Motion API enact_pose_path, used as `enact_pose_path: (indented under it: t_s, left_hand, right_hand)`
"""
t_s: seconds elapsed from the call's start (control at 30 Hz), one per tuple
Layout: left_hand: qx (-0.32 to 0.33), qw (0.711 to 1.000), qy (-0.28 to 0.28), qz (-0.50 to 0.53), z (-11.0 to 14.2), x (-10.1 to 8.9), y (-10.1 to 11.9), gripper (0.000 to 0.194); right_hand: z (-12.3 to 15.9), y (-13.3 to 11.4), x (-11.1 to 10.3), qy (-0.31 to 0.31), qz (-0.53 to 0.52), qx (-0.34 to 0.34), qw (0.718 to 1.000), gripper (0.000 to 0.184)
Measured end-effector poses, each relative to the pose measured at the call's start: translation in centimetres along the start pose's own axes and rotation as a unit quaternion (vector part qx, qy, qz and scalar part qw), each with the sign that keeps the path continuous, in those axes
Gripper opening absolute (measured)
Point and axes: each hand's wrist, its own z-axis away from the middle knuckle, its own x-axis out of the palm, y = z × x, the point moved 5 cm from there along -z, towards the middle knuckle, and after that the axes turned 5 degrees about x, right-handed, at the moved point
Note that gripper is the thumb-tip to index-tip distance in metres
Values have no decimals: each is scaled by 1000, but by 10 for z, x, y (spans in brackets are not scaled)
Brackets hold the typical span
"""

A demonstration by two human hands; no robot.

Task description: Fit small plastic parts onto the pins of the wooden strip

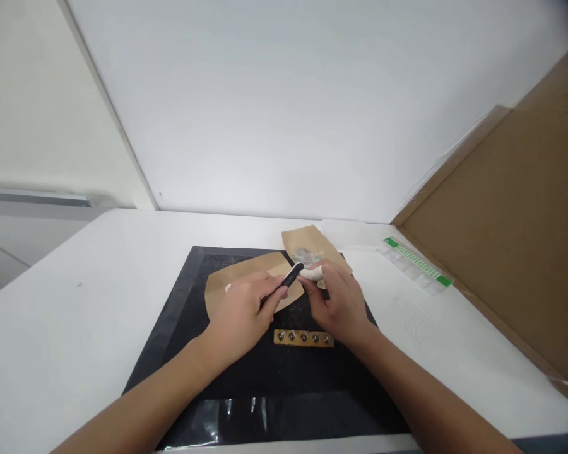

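My left hand [246, 309] is closed around a short black pen-like tool [292, 275], its tip pointing up and right. My right hand [338, 301] is curled just beside it, wearing white finger cots [312, 273] on the fingertips, which meet the tool's tip in a pinch. What they pinch is too small to make out. Both hands hover over a black mat [189, 328]. A small brass strip [303, 338] with several round studs lies on the mat just below the hands.
Two brown paper trays lie on the mat: one [231, 277] under my left hand, another [312, 246] behind holding small silvery parts [305, 255]. A clear bag with a green label [416, 261] lies to the right. A large cardboard sheet [511, 233] leans at right.
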Motion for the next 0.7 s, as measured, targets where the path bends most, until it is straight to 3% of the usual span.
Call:
enact_pose_path:
  t_s: [0.2,0.43,0.57,0.7]
  left_hand:
    - [-24,999,-19,24,1,1,-4,26]
    - [-37,999,-6,20,1,-2,-9,30]
    - [-37,999,0,21,2,-4,-8,33]
    - [-33,999,1,-2,1,-6,-8,28]
  right_hand:
    - [2,-1,10,30,82,-19,996,10]
    - [1,-11,23,-29,92,-96,991,15]
    - [-5,-7,18,5,100,-59,993,14]
    - [-6,-11,23,-38,82,-76,993,17]
